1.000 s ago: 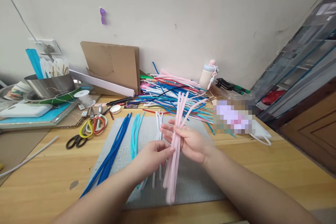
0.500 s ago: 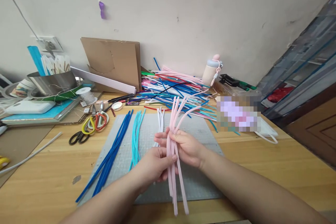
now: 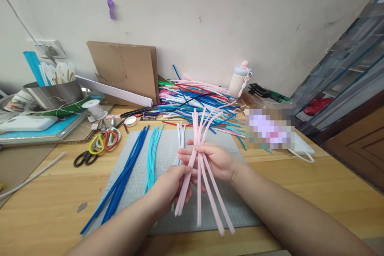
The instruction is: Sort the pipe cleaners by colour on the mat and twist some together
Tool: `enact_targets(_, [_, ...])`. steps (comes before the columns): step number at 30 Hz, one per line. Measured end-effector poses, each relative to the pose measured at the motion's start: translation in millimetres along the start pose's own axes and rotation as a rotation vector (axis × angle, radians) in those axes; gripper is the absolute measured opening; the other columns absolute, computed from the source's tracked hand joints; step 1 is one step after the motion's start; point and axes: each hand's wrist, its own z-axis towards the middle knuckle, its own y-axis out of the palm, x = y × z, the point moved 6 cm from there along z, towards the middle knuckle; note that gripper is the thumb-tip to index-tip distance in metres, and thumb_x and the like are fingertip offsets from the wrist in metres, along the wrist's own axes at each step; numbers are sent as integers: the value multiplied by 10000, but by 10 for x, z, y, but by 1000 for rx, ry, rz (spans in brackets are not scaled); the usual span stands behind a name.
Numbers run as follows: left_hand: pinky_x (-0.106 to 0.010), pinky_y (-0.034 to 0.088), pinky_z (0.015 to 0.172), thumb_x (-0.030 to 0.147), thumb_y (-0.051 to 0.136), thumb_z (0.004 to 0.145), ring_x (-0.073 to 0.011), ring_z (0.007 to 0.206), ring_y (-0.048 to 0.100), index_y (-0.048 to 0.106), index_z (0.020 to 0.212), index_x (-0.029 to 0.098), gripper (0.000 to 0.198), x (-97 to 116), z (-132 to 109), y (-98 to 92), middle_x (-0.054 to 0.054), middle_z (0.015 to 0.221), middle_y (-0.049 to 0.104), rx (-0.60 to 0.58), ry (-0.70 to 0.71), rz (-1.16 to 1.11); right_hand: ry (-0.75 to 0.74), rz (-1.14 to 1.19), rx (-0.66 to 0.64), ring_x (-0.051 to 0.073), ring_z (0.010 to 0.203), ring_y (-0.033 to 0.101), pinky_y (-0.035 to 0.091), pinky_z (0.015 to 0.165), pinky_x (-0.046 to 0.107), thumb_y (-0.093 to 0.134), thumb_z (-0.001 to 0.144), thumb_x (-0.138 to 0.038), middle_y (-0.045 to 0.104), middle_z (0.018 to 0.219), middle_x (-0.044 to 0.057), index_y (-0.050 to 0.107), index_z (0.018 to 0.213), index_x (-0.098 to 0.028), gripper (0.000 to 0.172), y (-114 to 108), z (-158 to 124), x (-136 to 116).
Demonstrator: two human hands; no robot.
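Several pink pipe cleaners [image 3: 211,180] are held up over the grey cutting mat [image 3: 171,220], fanned out at both ends. My right hand [image 3: 217,162] pinches the bunch near its middle, thumb in front and fingers behind. Lower down, my left hand [image 3: 172,184] grips some of the stems on the left side between thumb and fingers. On the mat left of my hands lie dark blue pipe cleaners [image 3: 127,182] and light blue pipe cleaners [image 3: 153,156]. White pipe cleaners [image 3: 180,136] lie behind my hands, partly hidden by them.
A mixed pile of coloured pipe cleaners [image 3: 195,98] lies against the wall, beside a bottle [image 3: 238,82]. Scissors [image 3: 97,144] rest left of the mat. Cardboard [image 3: 123,70] leans at the back, with a metal pot [image 3: 55,95] farther left.
The lower ends of the pink pipe cleaners have spread apart. My left hand has drawn some of them to the left, while my right hand keeps its pinch. The view has shifted slightly.
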Motion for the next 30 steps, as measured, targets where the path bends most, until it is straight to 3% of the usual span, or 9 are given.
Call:
enact_targets(3, [-210,224,367,353,348,817,-82,364,402,665,850,88,414,9,5,-50,-34,537,580,30,40,61,-11,-34,10,201,955,654,515,818,400,398,871,-101,646,1089,129,408,1157,-171,294,12,-14,-29])
enact_targets(9, [-223,267,406,420,357,814,-101,386,395,672,748,100,453,36,-29,-73,-7,438,499,146,-29,302,-10,-111,14,204,955,648,534,741,363,417,862,-90,649,1050,136,415,1139,-174,290,53,-38,-28])
enact_targets(13, [-225,243,399,431,330,830,-96,398,366,647,739,122,452,8,-15,13,3,503,498,118,-47,402,-54,-127,95,144,695,646,515,602,280,456,848,-129,632,814,39,461,1002,-177,161,-35,-1,-28])
enact_targets(16, [-256,370,507,388,294,867,-138,526,492,615,763,151,413,80,-12,-33,-22,625,568,229,89,710,-87,-165,259,39,445,460,438,511,182,460,827,-124,489,601,-57,453,916,-173,103,-219,52,-50])
enact_targets(18, [-318,433,711,328,335,873,-194,788,574,608,854,171,316,206,-37,-77,-58,837,626,358,277,1033,-68,-217,325,34,406,400,377,445,154,469,803,-118,447,559,-70,433,898,-174,116,-329,97,-36])
enact_targets(20, [-401,377,907,295,399,866,-248,1076,508,597,1009,196,263,279,-40,-99,-89,1136,592,424,415,1334,-44,-288,361,55,408,434,395,438,179,480,769,-109,477,559,-59,428,920,-171,171,-413,143,-3])
enact_targets(23, [-464,309,1005,332,451,865,-281,1270,357,500,1236,247,384,253,41,-163,-69,1427,382,387,428,1578,-63,-442,421,115,441,535,466,479,263,484,732,-107,566,605,-26,427,1049,-163,326,-493,184,20])
enact_targets(27, [-437,376,969,350,430,874,-292,1207,425,490,1259,155,436,195,108,-202,-127,1385,425,375,338,1675,-151,-688,506,145,415,543,433,460,254,512,728,-135,591,540,-53,249,1358,-197,685,-499,154,-58])
enact_targets(30, [-414,409,938,303,446,853,-305,1156,463,526,1204,78,425,178,58,-160,-178,1287,489,416,279,1686,-192,-1064,565,151,431,555,423,480,242,485,730,-128,589,479,-62,62,1456,-215,845,-431,96,-144])
